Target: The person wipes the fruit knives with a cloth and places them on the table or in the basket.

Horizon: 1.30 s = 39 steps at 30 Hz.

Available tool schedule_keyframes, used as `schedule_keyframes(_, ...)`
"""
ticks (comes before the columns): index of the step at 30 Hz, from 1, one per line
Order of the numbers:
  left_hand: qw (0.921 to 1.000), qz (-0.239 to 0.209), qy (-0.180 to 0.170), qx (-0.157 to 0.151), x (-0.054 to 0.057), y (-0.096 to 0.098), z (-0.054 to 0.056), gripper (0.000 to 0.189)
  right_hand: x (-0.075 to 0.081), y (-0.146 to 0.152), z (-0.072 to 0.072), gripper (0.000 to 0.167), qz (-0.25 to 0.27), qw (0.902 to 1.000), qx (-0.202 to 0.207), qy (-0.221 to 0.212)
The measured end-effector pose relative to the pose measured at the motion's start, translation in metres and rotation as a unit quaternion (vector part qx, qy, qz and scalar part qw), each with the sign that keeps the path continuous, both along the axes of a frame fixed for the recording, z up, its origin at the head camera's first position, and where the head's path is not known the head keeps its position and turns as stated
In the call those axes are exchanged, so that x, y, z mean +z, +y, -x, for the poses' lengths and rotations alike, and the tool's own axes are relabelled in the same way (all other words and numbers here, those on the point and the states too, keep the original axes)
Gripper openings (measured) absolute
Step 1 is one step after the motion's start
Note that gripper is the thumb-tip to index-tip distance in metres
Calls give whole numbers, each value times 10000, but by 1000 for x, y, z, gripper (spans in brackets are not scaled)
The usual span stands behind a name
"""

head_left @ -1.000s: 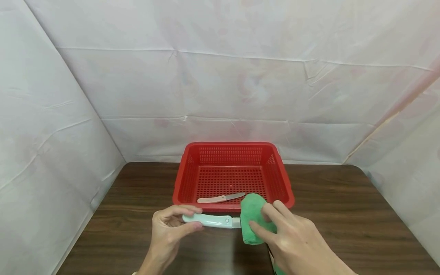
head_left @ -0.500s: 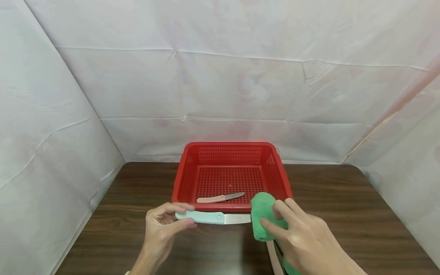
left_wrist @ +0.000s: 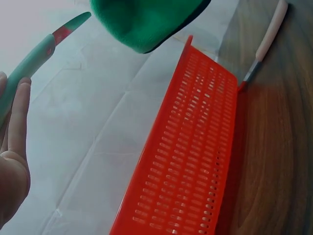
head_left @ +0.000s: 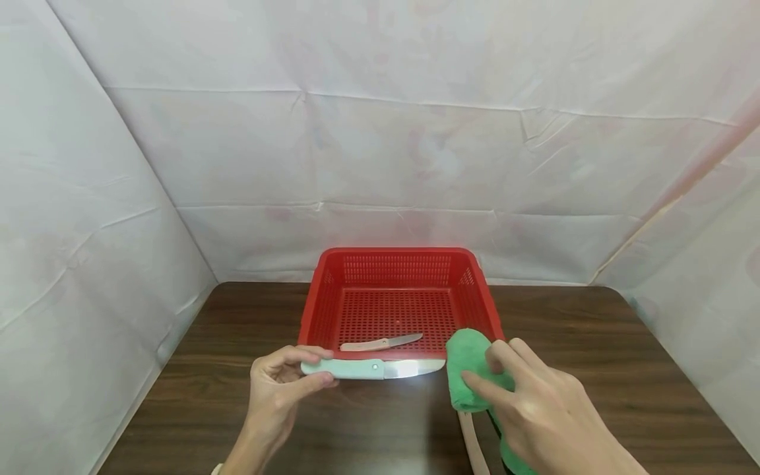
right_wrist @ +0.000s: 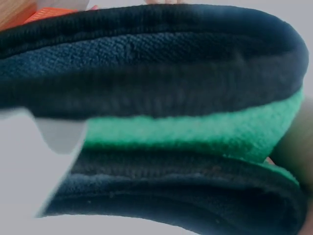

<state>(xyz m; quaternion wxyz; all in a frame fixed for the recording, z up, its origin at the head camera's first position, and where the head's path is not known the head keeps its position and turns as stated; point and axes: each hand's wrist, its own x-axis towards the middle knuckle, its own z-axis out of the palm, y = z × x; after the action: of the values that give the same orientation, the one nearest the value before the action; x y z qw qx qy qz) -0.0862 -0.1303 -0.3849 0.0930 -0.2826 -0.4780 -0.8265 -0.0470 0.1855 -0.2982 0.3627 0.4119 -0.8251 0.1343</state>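
Observation:
My left hand (head_left: 274,396) holds a knife by its mint-green handle (head_left: 347,369), thumb on the near side and fingers on the far side. Its bare blade (head_left: 415,367) points right, above the basket's front rim. Just off the tip, my right hand (head_left: 543,402) grips a folded green cloth (head_left: 466,369) between thumb and fingers. In the left wrist view the knife's blade (left_wrist: 71,28) stands a small gap from the cloth (left_wrist: 142,24). Dark-edged cloth folds (right_wrist: 195,132) fill most of the right wrist view and hide the fingers there.
A red perforated basket (head_left: 489,307) stands on the dark wooden table (head_left: 564,330). Inside it, near the front, lies a small knife with a pale pink handle (head_left: 365,345). Another pale handle (head_left: 472,442) lies on the table by my right hand. White sheeting (head_left: 404,152) hangs behind.
The cloth has slid rightward along the blade and off its tip, baring the whole blade. My left hand has moved slightly left and up with the knife.

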Motion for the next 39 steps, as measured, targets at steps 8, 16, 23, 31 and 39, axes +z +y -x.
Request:
schedule_keyframes(8,9977,429,-395,359,3,-1,8,32,-1,4,-1,49,31,9999,-80,-103)
schedule_keyframes(16,9917,732,-859,616,-1,-4,24,28,-3,7,1,49,59,9998,-92,-141)
schedule_keyframes(23,9844,986,-1266,722,-3,-4,40,24,-4,11,1,51,18,9991,-180,-394)
schedule_keyframes(31,9553,1640,-2049,1362,-7,-1,59,32,-8,14,6,52,33,9984,-164,-532)
schedule_keyframes(39,9304,2283,-2266,1758,-15,1,81,34,-12,18,11,52,-70,9963,-306,-800)
